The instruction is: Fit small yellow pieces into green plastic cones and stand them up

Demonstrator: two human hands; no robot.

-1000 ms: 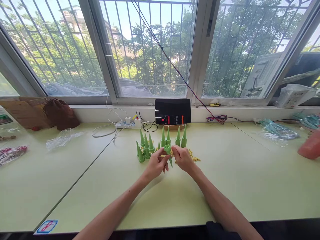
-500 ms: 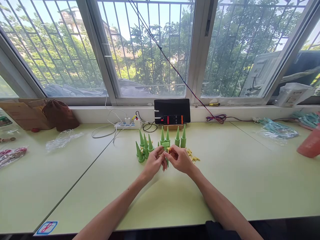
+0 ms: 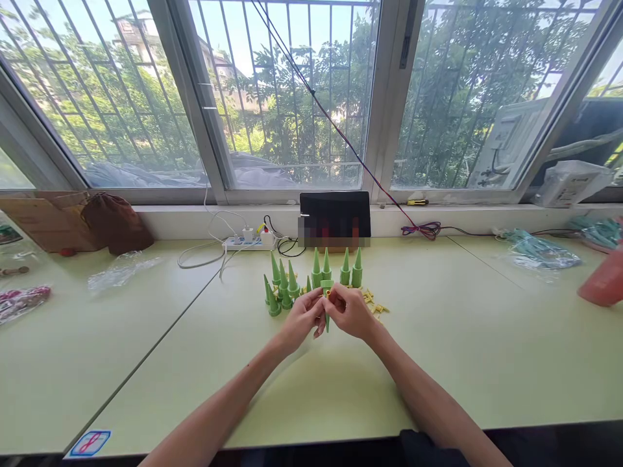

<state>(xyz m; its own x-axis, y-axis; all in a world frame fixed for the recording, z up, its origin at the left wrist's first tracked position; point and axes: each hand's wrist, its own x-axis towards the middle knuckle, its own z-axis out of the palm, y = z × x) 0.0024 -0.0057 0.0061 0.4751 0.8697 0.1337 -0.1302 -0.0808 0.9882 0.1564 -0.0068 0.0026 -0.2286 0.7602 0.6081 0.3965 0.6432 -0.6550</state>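
Observation:
My left hand is closed around a green plastic spike, which points tip down with its wide cap up. From the other side my right hand pinches a small yellow plastic piece against the spike, just below the cap. Fingers hide part of both pieces. Behind the hands several green spikes stand upright on their caps, with a further group of green spikes to the left. Loose yellow pieces lie scattered beside my right hand.
A black tablet leans at the back of the table. Left of it are a power strip with cables, a brown drawstring bag and a cardboard box. Plastic-wrapped items and a red container stand at right.
The green spike has turned a little and its cap sits slightly farther right. My right fingers have moved in over the yellow piece, covering more of it.

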